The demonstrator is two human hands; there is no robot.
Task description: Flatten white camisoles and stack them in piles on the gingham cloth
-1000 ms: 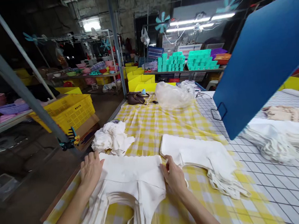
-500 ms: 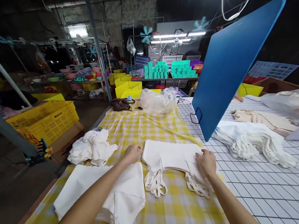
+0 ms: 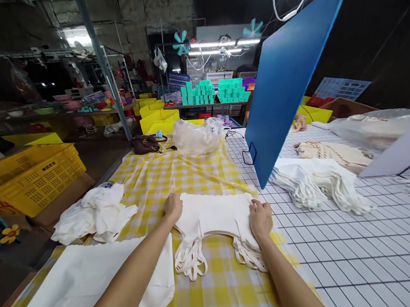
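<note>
Head view, lower centre of the frame. Left hand (image 3: 173,206): laid on the upper left corner of a stack of white tote bags (image 3: 214,213), fingers curled over the edge; whether the edge is pinched cannot be told. Right hand (image 3: 261,219): pressed on the stack's right edge, fingers bent around it. Stack: lies flat on the yellow checked cloth (image 3: 207,173), its handles (image 3: 190,257) trailing toward the bottom of the frame. Handling note, as a judgement: both corners are best held evenly so the layers stay squared and the handles are not snagged. Lower left: a single flat white bag (image 3: 76,289), under the left forearm. Left of centre: crumpled white fabric (image 3: 94,214). Right of centre: a tilted blue board (image 3: 285,76) over another white pile (image 3: 314,181) on the gridded sheet (image 3: 376,252).
</note>
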